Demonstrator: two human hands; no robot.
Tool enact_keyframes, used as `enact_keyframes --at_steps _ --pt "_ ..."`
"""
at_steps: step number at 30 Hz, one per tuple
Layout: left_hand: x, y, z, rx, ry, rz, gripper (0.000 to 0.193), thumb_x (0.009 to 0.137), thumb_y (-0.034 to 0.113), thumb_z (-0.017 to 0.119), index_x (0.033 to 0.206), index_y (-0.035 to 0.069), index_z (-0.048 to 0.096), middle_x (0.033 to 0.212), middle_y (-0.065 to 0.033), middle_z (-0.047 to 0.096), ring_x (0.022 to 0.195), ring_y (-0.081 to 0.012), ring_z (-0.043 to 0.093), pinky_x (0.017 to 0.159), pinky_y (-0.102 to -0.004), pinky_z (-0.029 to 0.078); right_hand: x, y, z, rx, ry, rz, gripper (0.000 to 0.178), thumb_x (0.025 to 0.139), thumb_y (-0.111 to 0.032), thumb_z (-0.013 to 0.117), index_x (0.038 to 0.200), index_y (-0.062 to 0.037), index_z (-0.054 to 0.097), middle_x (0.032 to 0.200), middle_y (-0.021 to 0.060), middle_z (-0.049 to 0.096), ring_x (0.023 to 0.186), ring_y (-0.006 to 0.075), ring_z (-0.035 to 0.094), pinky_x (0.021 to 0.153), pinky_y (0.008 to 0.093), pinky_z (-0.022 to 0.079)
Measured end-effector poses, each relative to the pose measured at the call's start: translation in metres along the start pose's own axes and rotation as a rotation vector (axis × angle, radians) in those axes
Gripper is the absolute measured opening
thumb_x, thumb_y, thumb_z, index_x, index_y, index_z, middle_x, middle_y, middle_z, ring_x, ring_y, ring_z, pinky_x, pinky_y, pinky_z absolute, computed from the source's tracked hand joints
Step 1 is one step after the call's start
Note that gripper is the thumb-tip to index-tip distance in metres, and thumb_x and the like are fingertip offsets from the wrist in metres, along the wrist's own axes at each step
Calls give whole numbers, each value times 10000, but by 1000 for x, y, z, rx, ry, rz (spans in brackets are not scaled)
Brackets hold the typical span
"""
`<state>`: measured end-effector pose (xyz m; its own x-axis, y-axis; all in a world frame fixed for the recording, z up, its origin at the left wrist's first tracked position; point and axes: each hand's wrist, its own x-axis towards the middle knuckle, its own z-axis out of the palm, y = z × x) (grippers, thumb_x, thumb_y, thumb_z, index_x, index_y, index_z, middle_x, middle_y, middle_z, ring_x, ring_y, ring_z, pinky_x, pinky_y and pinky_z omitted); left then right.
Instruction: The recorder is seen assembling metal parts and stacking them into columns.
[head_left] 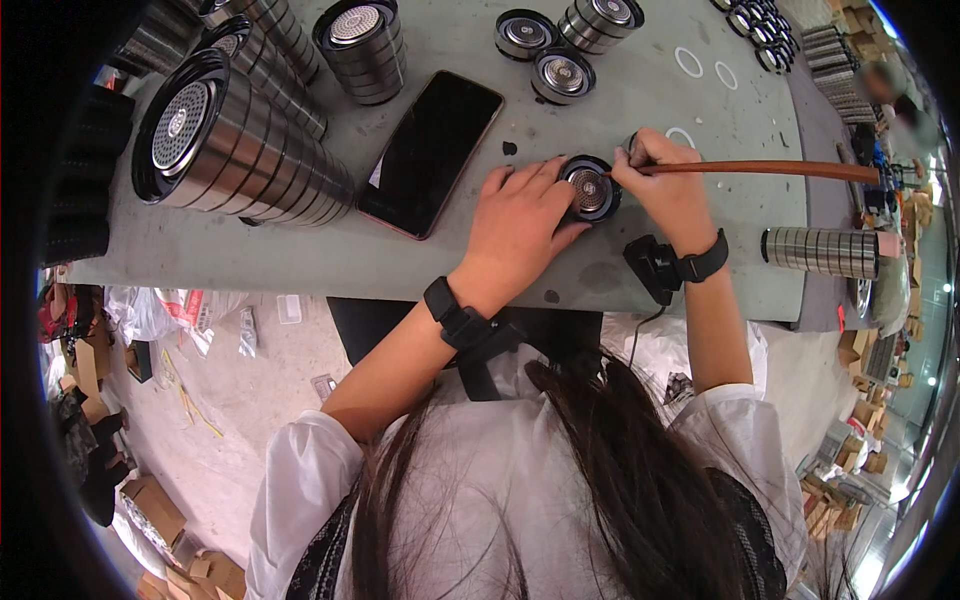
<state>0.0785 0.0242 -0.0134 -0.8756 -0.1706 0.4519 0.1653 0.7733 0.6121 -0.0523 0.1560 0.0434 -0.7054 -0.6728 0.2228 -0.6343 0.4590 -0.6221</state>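
Flat on the table, a round black-rimmed cap (576, 167) with a perforated metal disc lies in front of me. My left hand (515, 222) grips its left side, fingers at the far rim and thumb at the near rim. Pinched in my right hand (668, 188) is a slender brown stick (800, 169), its long end pointing right. Its tip is at the cap's right rim, largely hidden by my fingers. A white ring (680, 137) lies just beyond my right hand, partly covered by it.
A black phone (432, 152) lies left of my left hand. Tall stacks of metal rings with perforated caps (250, 150) stand farther left. Several similar caps (562, 75) and white rings (688, 62) are beyond. A ring stack (822, 252) lies at right, near the table's edge.
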Motion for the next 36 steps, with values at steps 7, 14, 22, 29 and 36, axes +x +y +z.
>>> enact_keyframes --at_steps 7,14,22,29,36 --pt "0 -1 0 -34 -7 -3 289 672 213 754 833 89 547 1231 -96 563 1084 -279 524 906 -401 372 -7 0 -3 -27 39 -9 259 747 -92 664 678 -3 431 547 95 453 479 159 414 473 294 358" --pt "1 -4 1 -90 -29 -13 295 674 219 754 827 83 542 1250 -103 552 1051 -295 529 896 -399 368 -5 4 9 15 101 8 253 746 -102 677 667 2 460 535 94 463 467 145 410 472 287 364" --pt "2 -4 0 -81 -21 10 327 675 212 759 886 74 551 1200 -104 576 1028 -304 539 879 -396 373 7 4 28 132 134 5 255 739 -114 690 657 -2 476 522 75 467 473 133 413 474 279 368" --pt "3 -2 -1 -112 -42 -106 565 660 228 782 1112 62 486 1015 -113 621 969 -292 573 887 -406 381 7 -10 30 184 5 -35 275 739 -108 684 654 -10 441 546 48 445 514 107 403 477 271 347" --pt "4 0 -3 -110 -10 -113 589 658 224 786 1132 63 475 982 -109 625 958 -291 582 876 -403 389 5 -16 19 229 -193 -26 263 701 -74 651 664 2 402 568 80 405 535 161 378 497 297 337"
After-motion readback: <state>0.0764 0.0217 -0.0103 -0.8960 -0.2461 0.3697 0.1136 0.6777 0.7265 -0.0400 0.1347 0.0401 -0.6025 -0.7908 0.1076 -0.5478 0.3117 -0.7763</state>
